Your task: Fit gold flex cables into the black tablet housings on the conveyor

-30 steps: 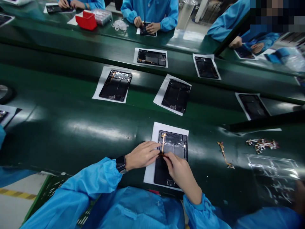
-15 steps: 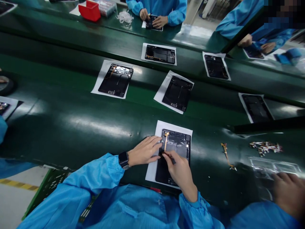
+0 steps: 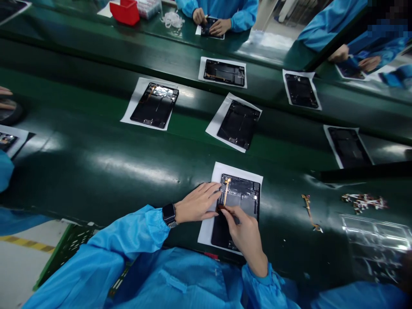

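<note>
A black tablet housing (image 3: 220, 234) lies on a white sheet (image 3: 204, 235) in front of me. An orange flex cable (image 3: 225, 193) runs along the upper left part of the housing. My right hand (image 3: 246, 231) pinches the cable's lower end between thumb and fingertips; the exact grip is partly hidden. At the left edge of the housing, my left hand (image 3: 197, 202) rests with fingers stretched out, its fingertips by the upper end of the cable. A second flex cable (image 3: 308, 210) lies loose on the green bench to the right.
Beyond, several tablet housings (image 3: 240, 124) lie on white sheets along the green line (image 3: 189, 116). At right are a pile of flex cables (image 3: 365, 201) and a clear plastic tray (image 3: 376, 225). A dark bar (image 3: 367, 172) juts in there. Co-workers' hands (image 3: 220, 27) work across the line.
My hands keep nearly the same pose on the housing and cable. At right, a co-worker's hand has drawn back from the clear tray. The whole view has shifted slightly.
</note>
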`<control>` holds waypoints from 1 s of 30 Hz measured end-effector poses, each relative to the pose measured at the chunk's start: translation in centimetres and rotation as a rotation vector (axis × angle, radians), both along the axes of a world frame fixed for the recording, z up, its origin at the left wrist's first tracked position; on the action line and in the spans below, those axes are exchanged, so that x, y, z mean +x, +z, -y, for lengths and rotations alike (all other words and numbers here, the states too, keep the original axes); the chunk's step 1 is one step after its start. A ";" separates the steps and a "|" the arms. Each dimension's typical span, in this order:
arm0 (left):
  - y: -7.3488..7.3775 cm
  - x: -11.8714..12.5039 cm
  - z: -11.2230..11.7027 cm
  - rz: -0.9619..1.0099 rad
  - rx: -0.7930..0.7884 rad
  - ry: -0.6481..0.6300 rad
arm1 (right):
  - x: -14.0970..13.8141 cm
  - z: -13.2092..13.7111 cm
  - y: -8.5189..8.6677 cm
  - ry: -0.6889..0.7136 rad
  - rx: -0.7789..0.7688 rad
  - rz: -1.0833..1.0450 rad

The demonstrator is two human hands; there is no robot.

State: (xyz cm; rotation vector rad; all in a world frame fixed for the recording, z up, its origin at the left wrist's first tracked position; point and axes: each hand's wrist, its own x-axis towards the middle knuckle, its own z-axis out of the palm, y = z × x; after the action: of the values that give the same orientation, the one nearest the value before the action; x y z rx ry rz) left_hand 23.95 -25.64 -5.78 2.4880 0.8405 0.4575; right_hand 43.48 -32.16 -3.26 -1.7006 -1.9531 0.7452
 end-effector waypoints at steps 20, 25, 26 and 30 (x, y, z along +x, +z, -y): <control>-0.4 0.0 0.0 0.035 0.005 0.015 | -0.1 -0.4 0.3 0.102 0.090 0.308; -0.4 0.1 0.0 0.040 0.005 0.009 | -2.0 -0.5 -0.1 0.124 0.175 0.427; -0.4 0.1 0.0 0.040 0.006 0.008 | -2.2 -0.5 -0.1 0.137 0.185 0.437; -0.2 -0.1 0.0 0.019 0.034 0.001 | -1.3 -0.7 0.1 0.100 0.123 0.277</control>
State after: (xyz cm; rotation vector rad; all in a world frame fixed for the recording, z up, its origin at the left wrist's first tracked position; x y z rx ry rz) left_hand 23.87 -25.64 -5.96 2.5104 0.8332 0.4982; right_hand 42.14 -31.45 -3.20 -1.7168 -2.2334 0.4297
